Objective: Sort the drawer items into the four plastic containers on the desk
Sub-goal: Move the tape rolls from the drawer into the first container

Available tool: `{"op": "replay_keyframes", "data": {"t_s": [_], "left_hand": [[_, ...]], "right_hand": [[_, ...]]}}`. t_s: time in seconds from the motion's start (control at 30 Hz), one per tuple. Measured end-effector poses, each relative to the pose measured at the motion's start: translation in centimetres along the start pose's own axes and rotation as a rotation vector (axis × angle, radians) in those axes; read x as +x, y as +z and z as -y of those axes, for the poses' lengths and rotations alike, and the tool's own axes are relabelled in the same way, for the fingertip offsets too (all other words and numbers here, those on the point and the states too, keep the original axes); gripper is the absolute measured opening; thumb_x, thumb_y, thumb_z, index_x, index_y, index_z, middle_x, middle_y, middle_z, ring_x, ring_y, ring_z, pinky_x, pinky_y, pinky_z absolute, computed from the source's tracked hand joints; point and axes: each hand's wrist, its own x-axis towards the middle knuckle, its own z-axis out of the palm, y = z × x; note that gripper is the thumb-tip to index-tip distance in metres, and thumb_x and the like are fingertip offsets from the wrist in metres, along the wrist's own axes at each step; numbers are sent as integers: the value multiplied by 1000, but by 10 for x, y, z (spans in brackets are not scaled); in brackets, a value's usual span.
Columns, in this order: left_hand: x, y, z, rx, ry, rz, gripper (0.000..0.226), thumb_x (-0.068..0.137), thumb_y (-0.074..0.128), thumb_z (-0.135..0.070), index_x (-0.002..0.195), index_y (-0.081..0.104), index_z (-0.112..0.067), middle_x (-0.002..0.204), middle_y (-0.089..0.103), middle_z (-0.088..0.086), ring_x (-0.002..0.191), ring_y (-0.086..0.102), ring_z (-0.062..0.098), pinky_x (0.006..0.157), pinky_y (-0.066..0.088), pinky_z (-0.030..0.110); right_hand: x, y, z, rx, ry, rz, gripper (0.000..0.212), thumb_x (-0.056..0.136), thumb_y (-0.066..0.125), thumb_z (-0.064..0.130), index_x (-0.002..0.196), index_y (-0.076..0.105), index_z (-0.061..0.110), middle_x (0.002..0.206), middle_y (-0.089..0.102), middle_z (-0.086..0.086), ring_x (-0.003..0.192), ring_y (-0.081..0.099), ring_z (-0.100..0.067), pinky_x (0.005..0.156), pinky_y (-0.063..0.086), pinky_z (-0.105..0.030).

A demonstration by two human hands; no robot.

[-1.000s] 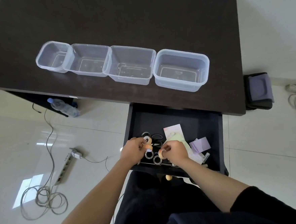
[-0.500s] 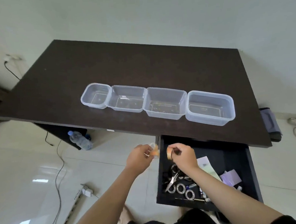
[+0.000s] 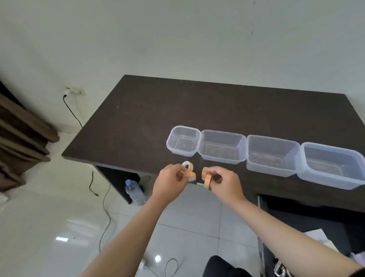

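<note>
Four clear plastic containers stand in a row on the dark desk [image 3: 145, 119]: a small square one [image 3: 184, 140] at the left, then three larger ones [image 3: 222, 146] [image 3: 272, 154] [image 3: 333, 164]. All look empty. My left hand [image 3: 169, 182] is shut on small orange-and-white tape rolls [image 3: 189, 170], held at the desk's front edge just below the square container. My right hand [image 3: 225, 184] grips more orange tape rolls [image 3: 207, 178] beside it. The open drawer [image 3: 313, 233] shows at the lower right with papers and metal rings inside.
A water bottle [image 3: 134, 192] stands on the floor under the desk's left end. Cables [image 3: 105, 210] trail across the white tiled floor from a wall socket [image 3: 74, 90]. Brown curtains [image 3: 10, 133] hang at the left. My dark-clothed knee is at the bottom.
Both hands have lifted out of the drawer with tape rolls and moved up and left to the desk's front edge. The view has swung up and left.
</note>
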Motion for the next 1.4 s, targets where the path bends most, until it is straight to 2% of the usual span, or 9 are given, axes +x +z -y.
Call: {"op": "replay_keyframes", "data": {"t_s": [0.2, 0.3, 0.43, 0.63, 0.73, 0.9, 1.03, 1.17, 1.4], "left_hand": [[65, -32, 0, -25, 33, -44, 19, 83, 63, -27, 102, 66, -22, 87, 60, -5, 76, 58, 12, 71, 50, 28], [102, -42, 1, 16, 49, -17, 20, 83, 63, -28, 101, 66, -21, 92, 59, -3, 72, 58, 13, 74, 53, 30], [140, -39, 5, 126, 38, 74, 23, 83, 61, -25, 105, 65, -22, 99, 60, 0, 85, 60, 18, 77, 53, 33], [171, -23, 16, 257, 46, 247, 27, 82, 59, -27, 109, 65, -24, 114, 60, 4, 103, 60, 23, 84, 50, 33], [180, -19, 21, 304, 52, 285, 29, 83, 58, -25, 111, 63, -23, 119, 59, 2, 107, 58, 22, 88, 50, 34], [186, -20, 24, 263, 41, 232, 32, 85, 54, -16, 115, 62, -21, 116, 60, 2, 103, 60, 22, 86, 51, 36], [181, -21, 26, 223, 70, 166, 31, 85, 51, -12, 113, 62, -18, 112, 59, 3, 98, 60, 22, 80, 52, 36], [167, -20, 25, 185, 84, 101, 27, 85, 51, -11, 110, 62, -16, 110, 58, 2, 95, 61, 22, 75, 51, 34], [109, -14, 18, 81, 112, 22, 20, 86, 53, -12, 101, 65, -16, 104, 60, 1, 88, 62, 22, 75, 54, 39]], "right_hand": [[62, 9, 33, -81, -60, -31, 27, 81, 65, 5, 99, 73, 24, 92, 70, 11, 75, 62, -6, 76, 55, -29], [98, 15, 39, -166, -101, -27, 26, 82, 63, 6, 103, 73, 20, 102, 72, 4, 87, 62, -11, 81, 51, -26], [137, 27, 38, -275, -114, 19, 24, 85, 60, 12, 104, 71, 22, 104, 70, 4, 88, 63, -16, 81, 53, -34], [167, 41, 31, -543, -113, 210, 24, 89, 56, 17, 111, 65, 22, 113, 65, 4, 104, 58, -20, 78, 45, -28], [177, 44, 30, -594, -93, 258, 26, 89, 54, 18, 113, 64, 22, 117, 61, 3, 107, 56, -22, 81, 47, -33], [183, 46, 27, -586, -115, 291, 33, 89, 54, 14, 121, 61, 22, 125, 56, 4, 108, 57, -21, 80, 48, -32], [180, 44, 27, -555, -127, 238, 33, 90, 53, 12, 121, 61, 21, 127, 55, 5, 106, 58, -18, 79, 47, -28], [167, 36, 23, -527, -139, 200, 31, 89, 53, 12, 117, 63, 22, 122, 57, 5, 107, 57, -17, 83, 48, -31], [114, 27, 18, -454, -198, 87, 28, 88, 54, 10, 113, 66, 18, 110, 62, 1, 100, 59, -20, 76, 51, -33]]}}
